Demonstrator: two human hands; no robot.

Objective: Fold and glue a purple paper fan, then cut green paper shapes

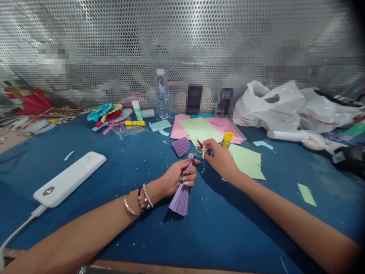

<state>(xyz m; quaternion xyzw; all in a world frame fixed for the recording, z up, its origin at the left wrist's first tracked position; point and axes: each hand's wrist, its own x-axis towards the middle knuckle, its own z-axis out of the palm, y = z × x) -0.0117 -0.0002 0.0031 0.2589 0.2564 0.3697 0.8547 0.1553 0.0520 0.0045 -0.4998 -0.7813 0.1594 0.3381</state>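
Note:
My left hand [182, 177] is closed around a purple pleated paper fan [180, 201]. Its folds spread below my fingers, and a narrow end sticks up above them. Close by on the right, my right hand [218, 154] is closed on a small tool that looks like scissors [200, 143], with a dark pointed end and a whitish loop; my fingers hide much of it. A second purple pleated fan [181, 147] lies on the table just beyond my left hand. Behind my right hand is a yellow glue stick [227, 139]; its lower part is hidden.
Pink and green paper sheets [199, 127] lie at the back, near a water bottle [163, 97]. Colourful paper pieces [110, 114] and another yellow glue stick [135, 123] are back left. A white power bank [71, 179] with a cable lies left; plastic bags [268, 108] sit right.

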